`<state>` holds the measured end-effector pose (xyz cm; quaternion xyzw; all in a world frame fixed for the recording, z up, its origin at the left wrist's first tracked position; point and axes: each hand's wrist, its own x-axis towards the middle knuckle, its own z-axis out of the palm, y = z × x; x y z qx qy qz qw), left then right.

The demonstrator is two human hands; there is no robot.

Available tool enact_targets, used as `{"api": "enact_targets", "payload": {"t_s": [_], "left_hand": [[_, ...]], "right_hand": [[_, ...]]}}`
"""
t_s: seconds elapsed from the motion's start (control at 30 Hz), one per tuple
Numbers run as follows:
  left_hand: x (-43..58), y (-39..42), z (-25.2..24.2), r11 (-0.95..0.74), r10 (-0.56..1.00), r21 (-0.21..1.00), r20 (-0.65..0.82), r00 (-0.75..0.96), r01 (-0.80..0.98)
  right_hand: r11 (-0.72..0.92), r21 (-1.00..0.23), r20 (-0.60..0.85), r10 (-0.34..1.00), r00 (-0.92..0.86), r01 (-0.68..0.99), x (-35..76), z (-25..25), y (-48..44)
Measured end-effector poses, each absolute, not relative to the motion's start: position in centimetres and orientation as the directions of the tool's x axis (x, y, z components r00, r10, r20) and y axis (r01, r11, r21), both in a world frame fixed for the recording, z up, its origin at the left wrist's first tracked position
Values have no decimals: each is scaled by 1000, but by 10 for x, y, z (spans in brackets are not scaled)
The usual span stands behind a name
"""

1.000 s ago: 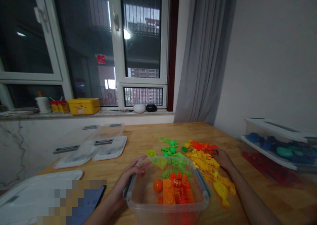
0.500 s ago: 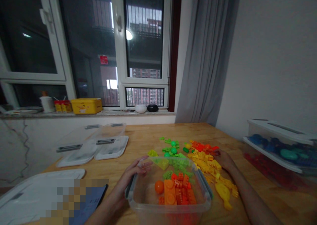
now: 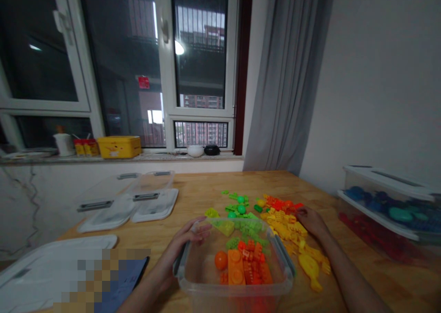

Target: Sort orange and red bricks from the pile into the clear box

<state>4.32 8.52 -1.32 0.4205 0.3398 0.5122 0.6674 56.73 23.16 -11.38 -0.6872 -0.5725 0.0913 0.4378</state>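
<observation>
My left hand [image 3: 191, 236] is closed on the left rim of a clear plastic box [image 3: 203, 292], which stands near the table's front edge. Inside the box lie orange building blocks [image 3: 236, 268] and an orange ball [image 3: 221, 260]. Past the box, my right hand [image 3: 312, 222] has its fingers curled at the end of a pile of red-orange toy pieces [image 3: 281, 204]; what sits between the fingertips is too small to make out. Yellow toy pieces [image 3: 284, 226] spread just left of that hand, with a yellow bottle-like toy [image 3: 310, 268] nearer me. Green pieces [image 3: 237, 208] lie behind the box.
Lidded clear boxes [image 3: 155, 205] stand at the back left, and a large white lid [image 3: 86, 253] lies in front of them. A dark flat device [image 3: 126, 283] is partly blurred out. Stacked boxes with blue and red pieces [image 3: 386, 212] stand at right.
My right hand has shifted very slightly left at the red-orange pile. The left hand keeps its hold on the box. The view itself has moved a little.
</observation>
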Motion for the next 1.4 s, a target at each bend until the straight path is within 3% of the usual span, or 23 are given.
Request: {"api": "enact_targets", "payload": {"t_s": [0.27,0.5,1.1,1.4], "left_hand": [[46,80,-7,150,971,902,-57,233,-405],[46,81,-7,147,972,905,-58,227,-399],[44,85,-13,143,966,902,-38,256,-407],[47,82,-10,148,969,892,-46,242,-427]], "right_hand": [[10,-678,340,890,302,735,569,-115,235],[11,-723,294,909,295,690,569,-115,234],[-34,-639,361,869,338,769,569,-103,226],[-37,-690,320,880,350,723,563,-100,224]]}}
